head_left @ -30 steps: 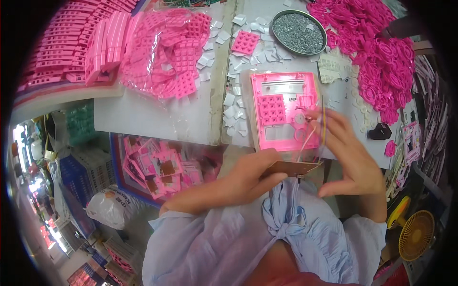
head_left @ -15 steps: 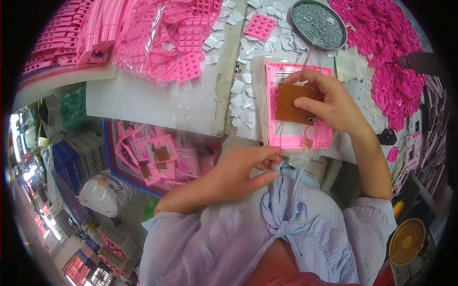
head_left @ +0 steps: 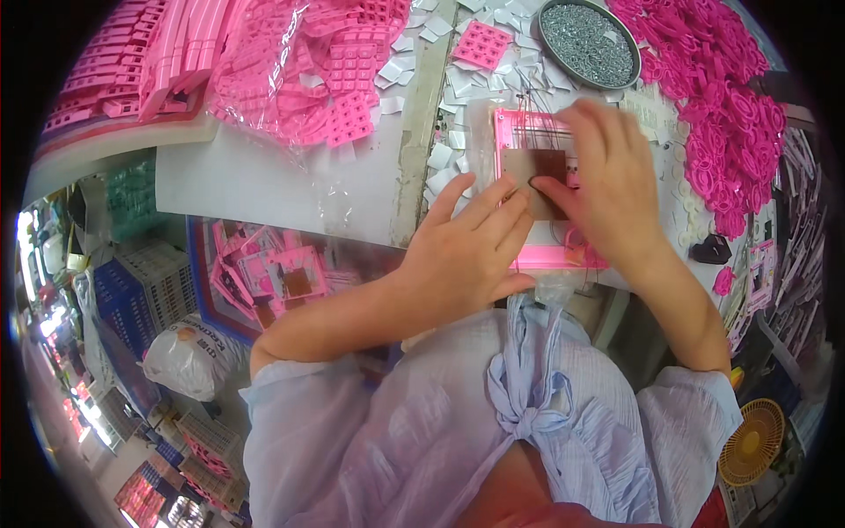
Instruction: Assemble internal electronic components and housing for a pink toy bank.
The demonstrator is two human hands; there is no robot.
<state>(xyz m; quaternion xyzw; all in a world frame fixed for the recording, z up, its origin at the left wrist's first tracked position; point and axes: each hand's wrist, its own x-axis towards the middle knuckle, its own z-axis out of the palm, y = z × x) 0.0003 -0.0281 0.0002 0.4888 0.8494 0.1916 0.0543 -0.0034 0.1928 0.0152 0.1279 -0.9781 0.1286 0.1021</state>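
A pink plastic casing (head_left: 553,256) lies on the work surface in front of me. The flat brown circuit board (head_left: 547,170) rests over its middle, with thin wires (head_left: 528,104) running out past the far edge. My left hand (head_left: 475,229) reaches in from the left, its fingers spread and their tips at the board's lower left. Above the casing's right side is my right hand (head_left: 618,172), its thumb lying on the board and its fingers extended, slightly blurred. Both hands hide parts of the casing.
A round tray of small metal screws (head_left: 588,44) stands beyond the casing. Pink rings (head_left: 722,106) are heaped at right, pink keypads (head_left: 352,66) at left. White squares (head_left: 440,180) lie scattered beside the casing. A blue-edged bin (head_left: 201,286) of pink casings is lower left.
My left hand has risen from the casing's near edge to the board and spread its fingers. My right hand has loosened its grip, and the wires now extend past the far edge.
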